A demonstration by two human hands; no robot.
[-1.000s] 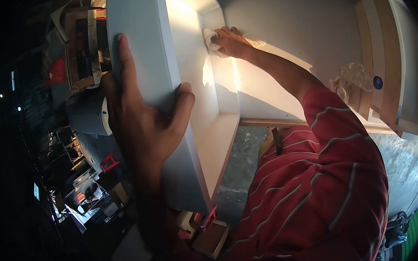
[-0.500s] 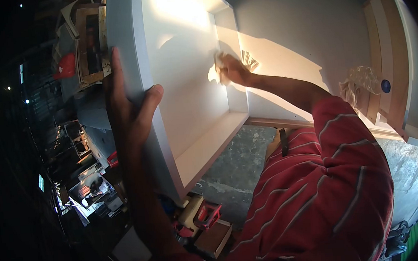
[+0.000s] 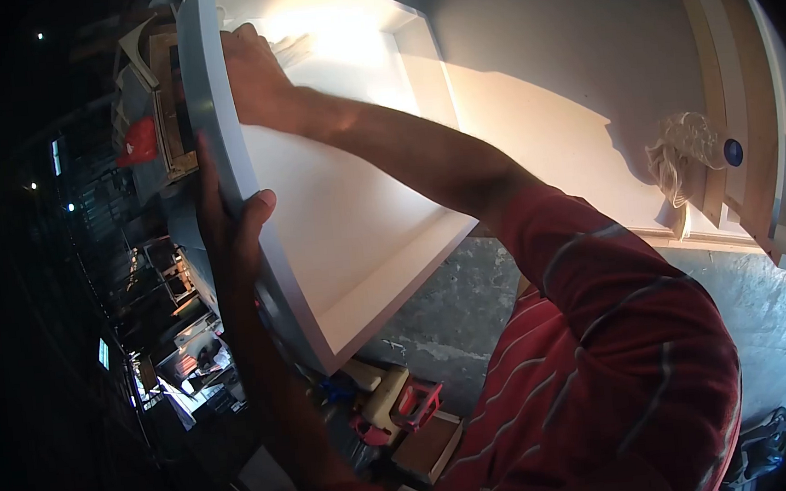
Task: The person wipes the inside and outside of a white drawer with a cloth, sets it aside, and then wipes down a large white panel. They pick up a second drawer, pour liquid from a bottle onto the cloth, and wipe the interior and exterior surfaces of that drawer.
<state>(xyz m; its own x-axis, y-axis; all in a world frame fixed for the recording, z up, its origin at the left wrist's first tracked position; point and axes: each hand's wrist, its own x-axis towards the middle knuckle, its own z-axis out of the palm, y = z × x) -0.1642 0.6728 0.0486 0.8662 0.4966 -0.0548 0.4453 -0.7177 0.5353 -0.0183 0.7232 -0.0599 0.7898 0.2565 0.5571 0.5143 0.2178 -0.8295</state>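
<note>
A white open box (image 3: 360,294), shaped like a drawer, stands tilted on edge before me. My left hand (image 3: 234,216) is closed on its near-left wall, with the thumb over the rim and the fingers along the outside. Inside the box, my right hand (image 3: 260,85) presses against the inner face of that same wall near the top. Its fingers are curled round a crumpled pale rag, mostly hidden by the hand. Bright sunlight falls on the upper part of the box's inner panel.
Behind the box is a large white panel (image 3: 525,41) with a wooden frame (image 3: 731,80) on the right. A crumpled translucent wad (image 3: 681,154) lies near a blue disc (image 3: 734,152). Below are a red-and-cream tool (image 3: 392,402) and a brown box (image 3: 427,446). A red object (image 3: 137,141) sits left.
My right hand has moved left and up with the rag, from the far side wall to the near-left wall. My left hand still holds the rim, slightly lower in view.
</note>
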